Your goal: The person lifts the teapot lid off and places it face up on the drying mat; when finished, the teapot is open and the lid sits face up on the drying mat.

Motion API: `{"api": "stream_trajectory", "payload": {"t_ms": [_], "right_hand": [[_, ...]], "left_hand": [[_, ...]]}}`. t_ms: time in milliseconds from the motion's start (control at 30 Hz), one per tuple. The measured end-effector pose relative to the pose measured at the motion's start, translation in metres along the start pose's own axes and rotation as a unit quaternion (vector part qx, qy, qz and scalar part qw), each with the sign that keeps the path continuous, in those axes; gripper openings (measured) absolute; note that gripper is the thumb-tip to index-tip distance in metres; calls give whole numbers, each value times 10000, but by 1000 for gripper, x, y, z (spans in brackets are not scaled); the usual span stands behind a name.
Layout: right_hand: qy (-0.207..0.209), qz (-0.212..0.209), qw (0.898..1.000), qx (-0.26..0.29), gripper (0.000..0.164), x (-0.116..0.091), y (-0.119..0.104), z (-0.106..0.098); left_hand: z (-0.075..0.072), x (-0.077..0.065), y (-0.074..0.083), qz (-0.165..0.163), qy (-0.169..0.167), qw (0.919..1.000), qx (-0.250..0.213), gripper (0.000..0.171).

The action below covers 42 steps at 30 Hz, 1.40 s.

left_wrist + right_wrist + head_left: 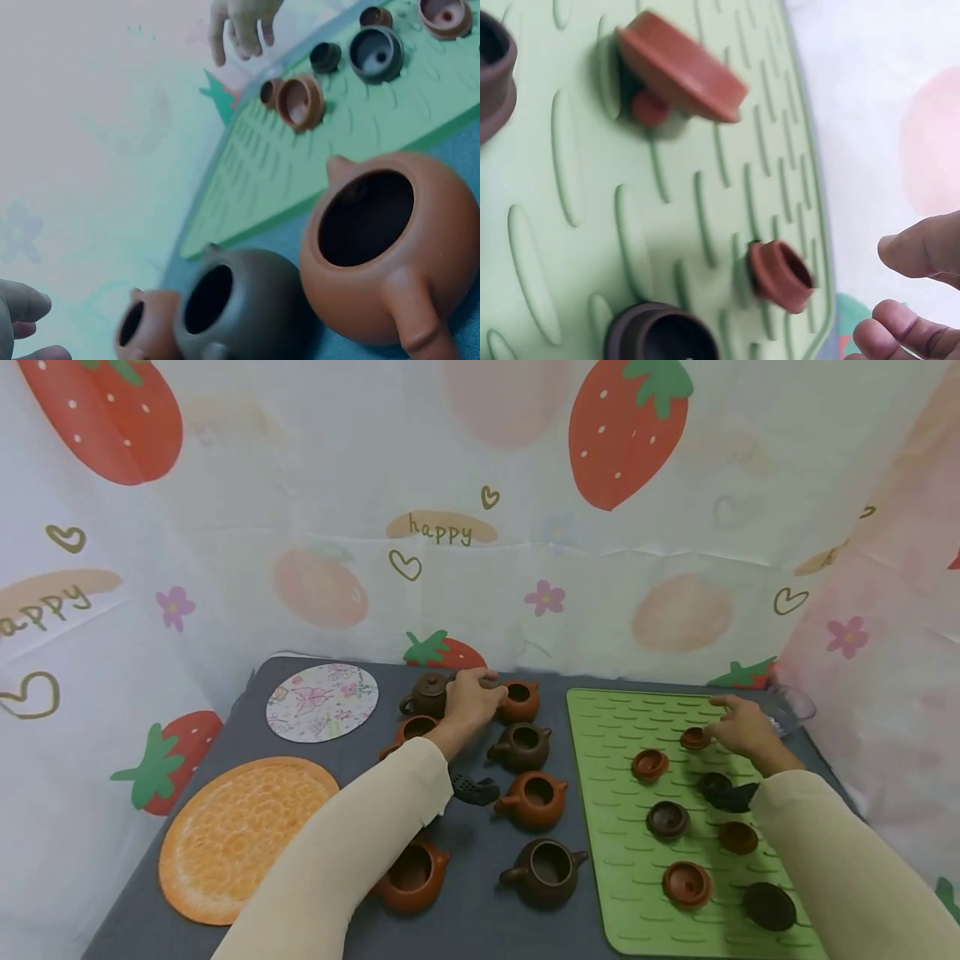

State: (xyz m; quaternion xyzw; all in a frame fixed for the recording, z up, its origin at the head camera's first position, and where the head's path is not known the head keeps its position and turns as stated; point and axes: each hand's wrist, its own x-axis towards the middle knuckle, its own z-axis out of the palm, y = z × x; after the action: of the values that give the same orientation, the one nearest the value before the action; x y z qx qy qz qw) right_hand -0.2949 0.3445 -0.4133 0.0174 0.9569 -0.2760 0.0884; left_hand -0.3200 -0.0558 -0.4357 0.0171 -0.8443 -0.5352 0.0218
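My left hand [472, 703] is over the far row of teapots, between a dark teapot with its lid on [430, 695] and a lidless reddish-brown teapot [519, 702]. Its fingertips show at the edge of the left wrist view, spread apart with nothing between them. Whatever lies beneath that hand is hidden. Over the far right of the green mat [615, 727], my right hand [742, 731] hovers beside a small reddish-brown teapot lid [694, 738]. In the right wrist view, a gap separates its thumb from its fingers, and they stand clear of the small lid [780, 275].
Lidless teapots stand in columns, including dark ones [546, 872] and reddish-brown ones [534, 799]. Several upturned lids, such as a dark lid [667, 820], lie on the mat. At left are an orange round mat [247, 839] and a patterned round mat [322, 702]. A printed curtain [525, 510] hangs behind.
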Motion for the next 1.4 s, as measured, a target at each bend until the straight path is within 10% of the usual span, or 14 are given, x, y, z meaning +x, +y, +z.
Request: {"api": "stream_trajectory", "payload": {"t_ms": [800, 1400], "right_hand": [[1165, -1288, 9843, 325, 50, -26, -57, -19], [1132, -1756, 9765, 532, 49, -42, -100, -23]], "left_hand": [[-82, -20, 9, 982, 717, 9916, -434, 28], [-110, -23, -31, 676, 1209, 9897, -351, 30]]}}
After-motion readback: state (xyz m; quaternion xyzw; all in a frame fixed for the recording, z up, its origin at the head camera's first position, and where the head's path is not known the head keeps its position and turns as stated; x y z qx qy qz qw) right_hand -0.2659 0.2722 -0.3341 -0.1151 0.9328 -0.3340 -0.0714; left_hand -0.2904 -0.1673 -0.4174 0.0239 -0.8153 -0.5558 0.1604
